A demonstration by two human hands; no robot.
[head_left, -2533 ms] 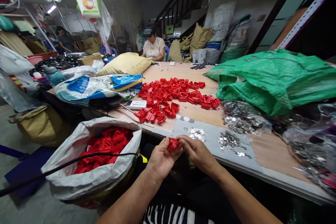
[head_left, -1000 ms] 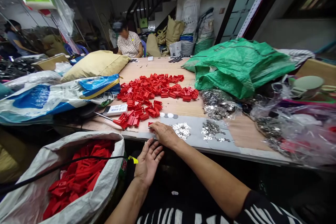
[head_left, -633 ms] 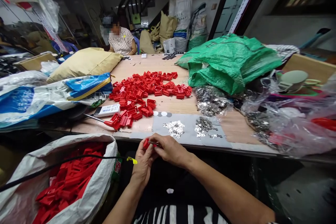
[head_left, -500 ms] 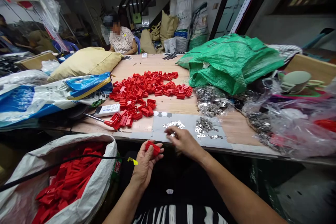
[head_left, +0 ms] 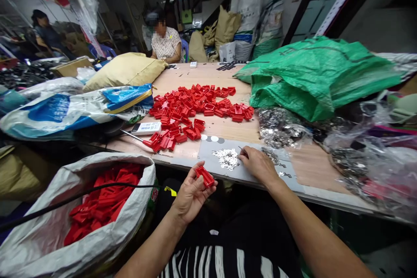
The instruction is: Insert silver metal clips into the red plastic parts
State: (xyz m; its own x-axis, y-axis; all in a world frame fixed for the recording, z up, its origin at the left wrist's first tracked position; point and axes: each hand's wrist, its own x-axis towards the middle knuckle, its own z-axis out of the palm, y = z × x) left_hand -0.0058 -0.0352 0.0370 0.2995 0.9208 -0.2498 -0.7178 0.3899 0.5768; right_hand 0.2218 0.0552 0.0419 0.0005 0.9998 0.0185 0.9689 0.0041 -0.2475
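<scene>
My left hand (head_left: 192, 193) is closed on a small red plastic part (head_left: 205, 176), held just below the table's front edge. My right hand (head_left: 259, 165) rests on a grey sheet (head_left: 208, 154) on the table, its fingers pinched on a thin metal piece next to a small pile of silver metal pieces (head_left: 226, 158). A large spread of red plastic parts (head_left: 195, 108) lies on the wooden table (head_left: 208, 76) beyond the sheet. To my lower left stands a white sack (head_left: 45, 243) holding more red parts (head_left: 100, 202).
A green plastic sack (head_left: 319, 74) and clear bags of metal pieces (head_left: 365, 160) fill the table's right side. Blue-white and tan sacks (head_left: 97, 104), a white remote (head_left: 146, 128) and a screwdriver lie on the left. A seated person (head_left: 166, 43) works at the far end. A black cable (head_left: 81, 195) crosses the white sack.
My right hand has moved right across the grey sheet to the far side of the silver pile. My left hand keeps its grip on the red part. The view has shifted slightly.
</scene>
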